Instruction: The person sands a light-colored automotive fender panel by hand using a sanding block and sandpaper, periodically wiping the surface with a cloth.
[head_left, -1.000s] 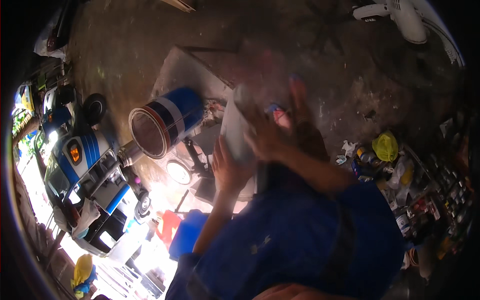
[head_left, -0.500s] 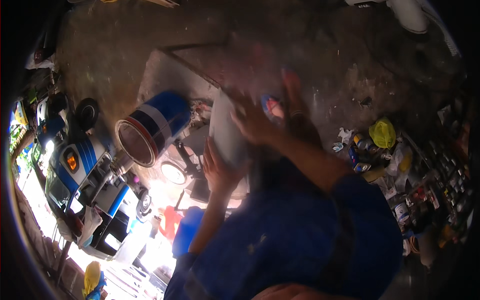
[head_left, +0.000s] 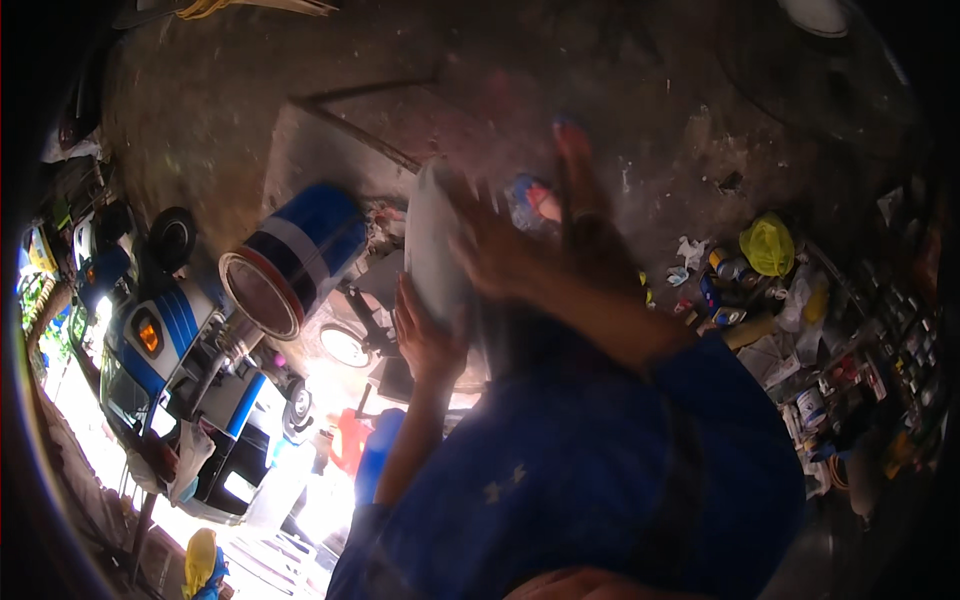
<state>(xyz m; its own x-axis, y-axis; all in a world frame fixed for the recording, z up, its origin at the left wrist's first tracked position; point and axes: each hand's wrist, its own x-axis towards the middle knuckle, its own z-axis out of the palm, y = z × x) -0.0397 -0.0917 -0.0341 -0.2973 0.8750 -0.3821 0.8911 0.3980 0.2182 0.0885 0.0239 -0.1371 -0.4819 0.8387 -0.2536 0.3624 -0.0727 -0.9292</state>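
Note:
A pale grey curved panel (head_left: 430, 235), long and smooth, stands tilted in front of my body. My left hand (head_left: 428, 335) grips its lower part, with the fingers stretched up along its left side. Against the panel's right side lies my right hand (head_left: 500, 245), fingers out flat and somewhat blurred by motion. Whether anything thin is under that palm is hidden. The panel's lower end is partly covered by my hands and blue shirt.
A blue, white and red cylinder (head_left: 300, 255) lies to the left. Beyond it is a white and blue three-wheeled vehicle (head_left: 170, 320). At right, a yellow plastic bag (head_left: 767, 245) sits by cans and clutter. A flat board (head_left: 320, 150) lies ahead on the floor.
My right hand has slid slightly left and down along the panel. The left hand keeps its place on it. The whole view has shifted a little.

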